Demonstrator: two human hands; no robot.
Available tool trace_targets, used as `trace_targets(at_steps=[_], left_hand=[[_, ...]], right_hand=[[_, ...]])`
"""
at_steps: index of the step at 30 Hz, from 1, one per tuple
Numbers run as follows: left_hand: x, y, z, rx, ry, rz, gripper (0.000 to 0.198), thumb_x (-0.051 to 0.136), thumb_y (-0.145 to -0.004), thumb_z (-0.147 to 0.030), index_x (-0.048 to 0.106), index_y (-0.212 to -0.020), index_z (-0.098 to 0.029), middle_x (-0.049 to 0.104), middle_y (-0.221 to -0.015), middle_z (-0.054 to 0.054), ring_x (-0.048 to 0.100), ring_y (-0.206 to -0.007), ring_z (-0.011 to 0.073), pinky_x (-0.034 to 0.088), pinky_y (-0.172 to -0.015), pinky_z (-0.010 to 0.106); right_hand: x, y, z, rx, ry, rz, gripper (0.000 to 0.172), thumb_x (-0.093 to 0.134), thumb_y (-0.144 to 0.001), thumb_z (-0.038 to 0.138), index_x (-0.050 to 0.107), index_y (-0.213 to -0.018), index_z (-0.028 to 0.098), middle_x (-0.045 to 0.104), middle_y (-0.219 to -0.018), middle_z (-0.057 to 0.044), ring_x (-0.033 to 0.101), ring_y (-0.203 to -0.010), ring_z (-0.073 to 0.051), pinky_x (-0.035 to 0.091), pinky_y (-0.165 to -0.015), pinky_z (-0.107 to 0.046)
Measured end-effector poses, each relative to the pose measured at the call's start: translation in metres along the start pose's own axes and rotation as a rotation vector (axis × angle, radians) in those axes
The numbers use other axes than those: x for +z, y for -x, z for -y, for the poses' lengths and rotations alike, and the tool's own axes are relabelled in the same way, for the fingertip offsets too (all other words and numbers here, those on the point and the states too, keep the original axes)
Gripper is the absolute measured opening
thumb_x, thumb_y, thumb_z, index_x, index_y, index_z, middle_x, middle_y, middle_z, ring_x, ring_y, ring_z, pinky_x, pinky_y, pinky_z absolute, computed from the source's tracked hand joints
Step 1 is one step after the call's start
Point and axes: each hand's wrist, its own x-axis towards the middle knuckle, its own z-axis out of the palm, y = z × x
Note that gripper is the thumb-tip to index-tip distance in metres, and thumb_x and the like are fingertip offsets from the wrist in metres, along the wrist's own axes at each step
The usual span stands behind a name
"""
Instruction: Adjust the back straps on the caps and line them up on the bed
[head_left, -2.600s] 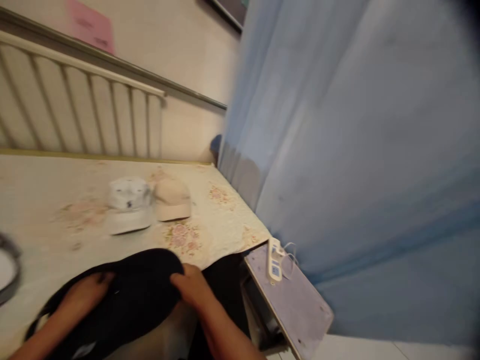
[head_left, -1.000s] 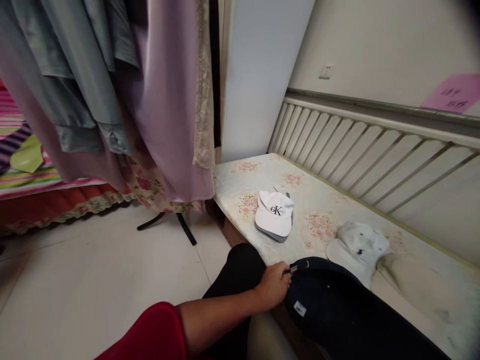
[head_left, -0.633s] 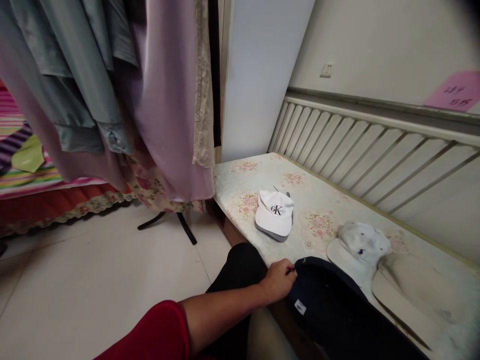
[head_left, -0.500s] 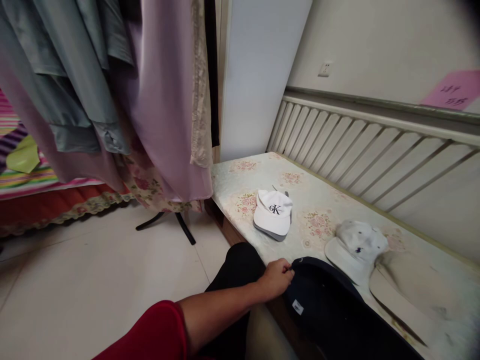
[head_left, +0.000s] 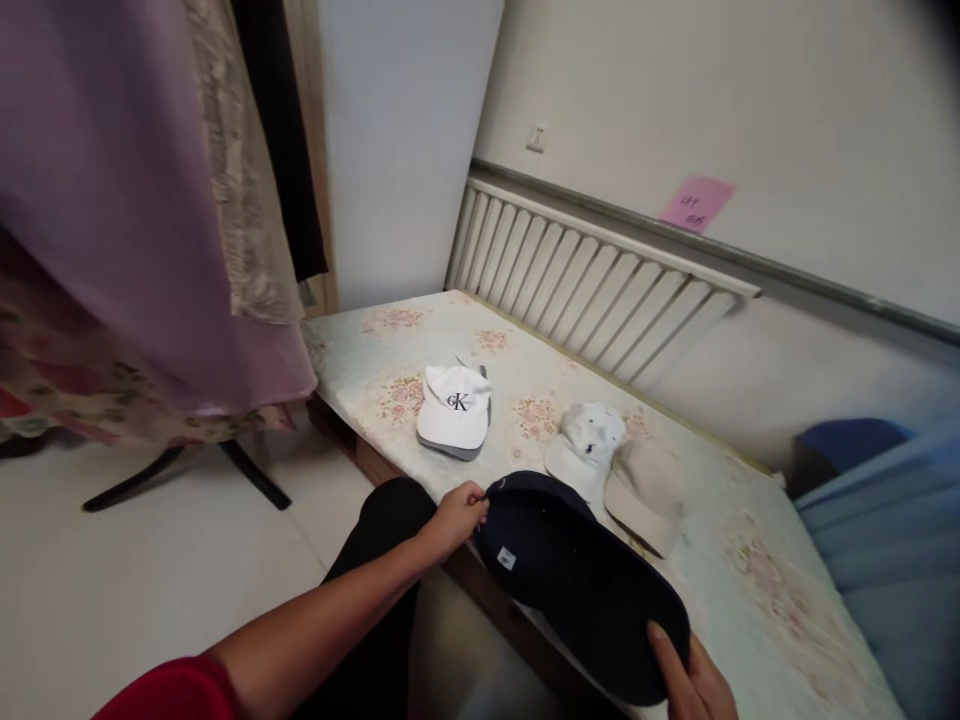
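A dark navy cap [head_left: 555, 550] hangs between my hands near the bed's edge, its inside with a small white label facing me. Closed fingers of my left hand [head_left: 456, 518] pinch the cap's back edge. At the lower right, my right hand [head_left: 690, 675] grips the brim, thumb on top. On the flowered bed surface [head_left: 465, 335] lies a white cap with black letters [head_left: 452, 408], with a grey brim edge showing beneath it. Farther right, a white cap with a small dark logo [head_left: 589, 440] touches a beige cap [head_left: 645, 495].
Hanging clothes [head_left: 150, 200] fill the left side above a black stand leg [head_left: 255, 475]. A white radiator [head_left: 570, 275] runs along the wall behind the bed. Blue fabric [head_left: 892, 560] hangs at the right. My black-clad knee [head_left: 394, 510] is beside the bed.
The view has swung right, so the bed and caps appear farther left. My right hand has come into view on the navy cap's brim. My left hand still holds its back edge.
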Motion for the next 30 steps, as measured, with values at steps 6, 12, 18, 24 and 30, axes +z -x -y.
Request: trace_targets(at_steps=[6,12,18,24,30], left_hand=[[-0.002,0.005,0.008,0.005,0.004,0.006,0.011,0.055,-0.068,-0.026,0.052,-0.074,-0.017,0.053,-0.059,-0.004,0.047,-0.056,0.0119,0.033,-0.055,0.023],[0.005,0.013,0.011,-0.042,0.015,0.023,0.009,0.057,-0.065,-0.023,0.052,-0.070,-0.016,0.047,-0.055,-0.006,0.042,-0.055,0.0105,0.028,-0.054,0.023],[-0.003,0.020,0.002,-0.158,0.340,0.243,0.026,0.062,-0.066,-0.027,0.055,-0.088,-0.015,0.062,-0.080,0.002,0.055,-0.078,0.0149,0.036,-0.070,0.026],[-0.013,0.020,0.000,-0.196,0.564,0.291,0.029,0.065,-0.063,-0.019,0.058,-0.091,-0.016,0.062,-0.089,0.003,0.054,-0.086,0.0149,0.036,-0.075,0.026],[-0.004,0.013,0.006,-0.011,0.557,0.219,0.045,0.056,-0.052,-0.002,0.061,-0.095,-0.015,0.059,-0.079,-0.001,0.051,-0.071,0.0116,0.034,-0.062,0.022]], right_hand=[[-0.005,-0.006,0.011,-0.057,-0.060,0.040,0.055,0.051,-0.077,0.057,0.061,-0.113,0.017,0.065,-0.115,-0.008,0.055,-0.113,-0.027,0.044,-0.094,-0.034],[-0.014,-0.015,0.024,-0.110,0.021,0.095,0.051,0.048,-0.080,0.057,0.061,-0.112,0.019,0.068,-0.109,-0.007,0.063,-0.098,-0.024,0.049,-0.084,-0.030],[-0.016,-0.025,0.031,-0.293,0.141,0.026,0.044,0.048,-0.080,0.054,0.067,-0.099,0.019,0.072,-0.096,-0.007,0.066,-0.087,-0.023,0.053,-0.074,-0.027],[-0.009,-0.040,0.006,-0.487,0.166,-0.039,0.034,0.048,-0.082,0.042,0.068,-0.099,0.020,0.071,-0.098,-0.006,0.066,-0.092,-0.022,0.052,-0.084,-0.032],[0.014,-0.051,-0.044,-0.725,0.167,-0.204,0.032,0.043,-0.084,0.026,0.064,-0.107,0.018,0.067,-0.105,-0.008,0.062,-0.099,-0.021,0.047,-0.091,-0.037]])
